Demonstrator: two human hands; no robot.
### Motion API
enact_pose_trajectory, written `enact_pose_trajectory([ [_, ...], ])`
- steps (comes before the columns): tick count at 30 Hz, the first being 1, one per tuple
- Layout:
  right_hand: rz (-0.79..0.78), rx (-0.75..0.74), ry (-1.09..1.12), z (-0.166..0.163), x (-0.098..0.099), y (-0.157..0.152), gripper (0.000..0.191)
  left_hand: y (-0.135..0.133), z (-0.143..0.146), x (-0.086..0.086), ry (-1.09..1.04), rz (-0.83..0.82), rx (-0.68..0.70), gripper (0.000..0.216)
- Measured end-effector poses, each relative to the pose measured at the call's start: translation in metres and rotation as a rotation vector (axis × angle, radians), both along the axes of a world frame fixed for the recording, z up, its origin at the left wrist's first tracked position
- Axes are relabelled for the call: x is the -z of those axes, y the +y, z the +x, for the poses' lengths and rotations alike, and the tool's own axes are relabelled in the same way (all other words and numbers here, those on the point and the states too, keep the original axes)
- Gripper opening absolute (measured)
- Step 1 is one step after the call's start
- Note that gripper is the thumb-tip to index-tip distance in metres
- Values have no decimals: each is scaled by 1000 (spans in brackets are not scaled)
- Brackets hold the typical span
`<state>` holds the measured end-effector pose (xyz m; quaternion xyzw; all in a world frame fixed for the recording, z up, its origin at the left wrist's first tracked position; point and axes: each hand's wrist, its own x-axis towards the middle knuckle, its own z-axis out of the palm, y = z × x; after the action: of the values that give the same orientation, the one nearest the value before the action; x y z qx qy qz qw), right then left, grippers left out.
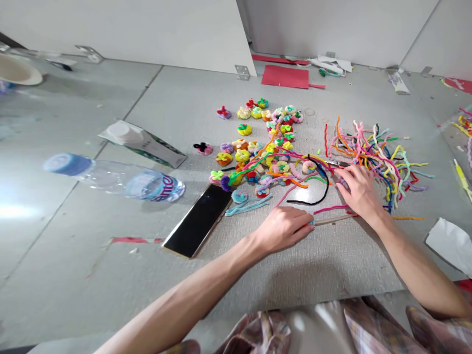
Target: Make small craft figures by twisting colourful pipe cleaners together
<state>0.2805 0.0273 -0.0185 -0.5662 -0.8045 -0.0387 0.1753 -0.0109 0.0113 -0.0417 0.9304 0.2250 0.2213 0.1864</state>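
My left hand (285,227) is closed, its fingertips pinching a small light blue pipe cleaner piece (311,222) just above the table. My right hand (359,191) reaches over the near-left side of a loose pile of coloured pipe cleaners (381,157). Its thumb and fingers are apart, close to a metal tool with a dark handle (336,162) that is partly covered. A bent black pipe cleaner (326,189) lies between the hands. Beyond my left hand lie several small pipe cleaner ornaments (242,156), coiled in many colours, with loose stems across them.
A phone (201,221) lies left of my left hand. Further left are a clear plastic bottle (118,179) and a carton (142,142), both on their sides. Red paper (285,76) is by the back panel. Crumpled white paper (450,246) sits at the right.
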Motion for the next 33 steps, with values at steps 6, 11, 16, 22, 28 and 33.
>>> enact_pose_trajectory([
  [6, -35, -64, -41, -6, 6, -3, 33, -1, 0, 1, 13, 15, -15, 31],
  [11, 27, -33, 52, -1, 4, -1, 23, -1, 0, 0, 7, 5, -21, 32],
  [16, 64, -19, 97, 2, 4, 1, 17, -1, 1, 2, 9, 11, -23, 29],
  [22, 117, -3, 139, -2, 7, 1, 14, -2, 1, -1, -7, 34, -22, 27],
  [28, 380, 59, 627, 1, -14, -3, 18, 6, -3, -12, 15, 159, -237, 26],
  [33, 611, -60, 1057, 2, -41, -4, 17, 7, -1, -9, 39, 115, -298, 15],
])
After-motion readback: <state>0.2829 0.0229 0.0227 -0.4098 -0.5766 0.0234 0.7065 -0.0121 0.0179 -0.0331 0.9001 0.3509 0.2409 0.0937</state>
